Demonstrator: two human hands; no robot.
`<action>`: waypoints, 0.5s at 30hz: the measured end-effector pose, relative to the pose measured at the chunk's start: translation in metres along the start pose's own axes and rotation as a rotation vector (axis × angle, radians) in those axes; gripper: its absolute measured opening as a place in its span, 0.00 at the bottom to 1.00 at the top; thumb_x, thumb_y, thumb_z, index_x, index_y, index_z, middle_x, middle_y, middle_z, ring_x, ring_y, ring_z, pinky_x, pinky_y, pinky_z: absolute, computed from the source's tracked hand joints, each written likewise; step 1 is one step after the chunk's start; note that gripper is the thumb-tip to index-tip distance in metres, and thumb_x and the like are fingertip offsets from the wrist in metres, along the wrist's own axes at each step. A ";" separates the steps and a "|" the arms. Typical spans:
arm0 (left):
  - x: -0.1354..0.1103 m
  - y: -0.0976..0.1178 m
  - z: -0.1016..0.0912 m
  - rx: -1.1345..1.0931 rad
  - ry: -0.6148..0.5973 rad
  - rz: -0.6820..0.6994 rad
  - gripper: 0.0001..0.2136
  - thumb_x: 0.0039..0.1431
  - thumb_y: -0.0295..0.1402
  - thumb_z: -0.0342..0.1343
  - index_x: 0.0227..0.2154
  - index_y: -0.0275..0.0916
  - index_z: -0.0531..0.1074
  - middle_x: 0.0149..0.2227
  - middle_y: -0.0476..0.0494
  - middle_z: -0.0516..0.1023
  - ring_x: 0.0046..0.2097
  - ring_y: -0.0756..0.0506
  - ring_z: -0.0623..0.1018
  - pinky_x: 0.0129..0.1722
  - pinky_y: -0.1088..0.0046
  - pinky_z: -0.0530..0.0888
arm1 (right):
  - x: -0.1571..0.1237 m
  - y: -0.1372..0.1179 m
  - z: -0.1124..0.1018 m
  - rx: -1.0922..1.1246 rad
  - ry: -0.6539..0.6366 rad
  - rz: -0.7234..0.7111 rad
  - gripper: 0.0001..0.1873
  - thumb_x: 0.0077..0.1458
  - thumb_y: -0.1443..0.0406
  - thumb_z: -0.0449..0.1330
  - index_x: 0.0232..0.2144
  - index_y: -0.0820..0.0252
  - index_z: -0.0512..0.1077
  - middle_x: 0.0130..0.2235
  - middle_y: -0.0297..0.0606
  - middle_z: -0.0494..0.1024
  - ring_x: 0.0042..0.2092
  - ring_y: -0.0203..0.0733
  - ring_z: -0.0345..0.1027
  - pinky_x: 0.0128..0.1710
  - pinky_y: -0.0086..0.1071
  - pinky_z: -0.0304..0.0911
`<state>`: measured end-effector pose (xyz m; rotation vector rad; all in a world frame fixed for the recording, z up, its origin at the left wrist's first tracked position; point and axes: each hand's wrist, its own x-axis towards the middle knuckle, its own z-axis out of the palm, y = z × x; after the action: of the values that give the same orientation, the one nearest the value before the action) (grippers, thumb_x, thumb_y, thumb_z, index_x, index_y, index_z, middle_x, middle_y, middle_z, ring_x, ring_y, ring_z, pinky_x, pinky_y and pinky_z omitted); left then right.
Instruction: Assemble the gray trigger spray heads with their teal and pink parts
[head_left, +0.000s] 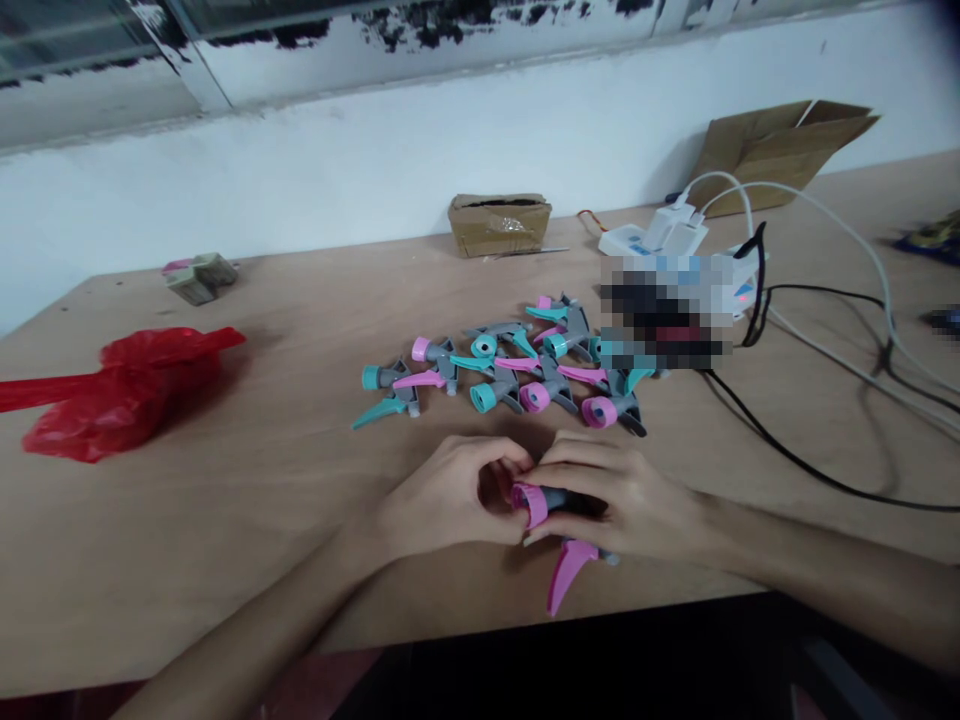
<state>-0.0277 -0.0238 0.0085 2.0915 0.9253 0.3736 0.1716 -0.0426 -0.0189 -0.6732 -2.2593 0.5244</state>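
Observation:
Near the table's front edge my two hands meet on one spray-trigger head (559,535), grey with a pink cap and a pink trigger that hangs down. My right hand (626,500) is wrapped over its grey body. My left hand (450,495) pinches at the pink cap with curled fingers. Just beyond my hands lies a loose pile of several more trigger heads (517,365), grey bodies with pink or teal caps and triggers.
A red plastic bag (124,390) lies at the left. A small cardboard box (499,223) stands at the back by the wall, a larger one (780,145) at the back right. White chargers (667,235) and black and white cables (817,350) cover the right side.

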 end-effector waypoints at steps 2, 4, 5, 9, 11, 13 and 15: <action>-0.001 0.002 0.001 0.063 0.039 0.011 0.11 0.42 0.33 0.61 0.31 0.39 0.69 0.27 0.53 0.73 0.28 0.51 0.72 0.27 0.79 0.69 | -0.001 0.000 0.000 -0.036 -0.002 -0.012 0.15 0.49 0.63 0.61 0.40 0.62 0.70 0.36 0.38 0.74 0.38 0.37 0.67 0.38 0.33 0.67; -0.002 0.005 0.002 0.114 0.066 0.017 0.11 0.42 0.33 0.60 0.31 0.40 0.69 0.28 0.52 0.74 0.29 0.50 0.73 0.28 0.78 0.70 | -0.001 -0.001 -0.001 -0.063 -0.007 -0.018 0.15 0.50 0.63 0.60 0.41 0.62 0.70 0.36 0.39 0.75 0.39 0.37 0.67 0.39 0.34 0.67; -0.003 0.007 0.002 0.132 0.075 0.021 0.11 0.42 0.33 0.60 0.31 0.40 0.69 0.28 0.52 0.74 0.30 0.50 0.73 0.28 0.77 0.70 | -0.001 -0.001 -0.001 -0.071 -0.009 -0.022 0.15 0.51 0.62 0.59 0.41 0.62 0.70 0.36 0.39 0.75 0.39 0.38 0.67 0.40 0.35 0.67; -0.007 0.009 0.005 0.193 0.108 0.057 0.12 0.41 0.31 0.59 0.33 0.39 0.69 0.29 0.50 0.74 0.30 0.49 0.73 0.29 0.76 0.71 | -0.001 -0.005 -0.001 -0.087 -0.011 -0.038 0.15 0.53 0.61 0.57 0.41 0.63 0.70 0.35 0.40 0.74 0.38 0.39 0.66 0.39 0.35 0.67; -0.007 0.008 0.007 0.210 0.121 0.070 0.13 0.41 0.30 0.58 0.34 0.38 0.69 0.28 0.50 0.74 0.29 0.49 0.73 0.28 0.76 0.71 | -0.002 -0.006 0.000 -0.084 -0.006 -0.043 0.14 0.53 0.61 0.57 0.41 0.64 0.70 0.35 0.41 0.74 0.37 0.39 0.66 0.37 0.35 0.68; -0.007 0.007 0.008 0.204 0.129 0.066 0.13 0.41 0.28 0.58 0.34 0.38 0.69 0.27 0.51 0.73 0.26 0.51 0.71 0.25 0.76 0.70 | -0.002 -0.006 0.001 -0.078 -0.005 -0.044 0.14 0.53 0.62 0.58 0.41 0.64 0.70 0.34 0.41 0.74 0.37 0.38 0.66 0.36 0.34 0.68; -0.007 0.006 0.009 0.155 0.133 0.063 0.13 0.41 0.27 0.58 0.34 0.38 0.69 0.26 0.52 0.72 0.24 0.52 0.70 0.23 0.78 0.70 | -0.001 -0.006 0.000 -0.074 0.001 -0.044 0.15 0.52 0.62 0.59 0.41 0.65 0.70 0.34 0.41 0.74 0.36 0.38 0.66 0.36 0.34 0.67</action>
<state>-0.0254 -0.0361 0.0076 2.2633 0.9947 0.4921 0.1708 -0.0478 -0.0161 -0.6582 -2.2966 0.4213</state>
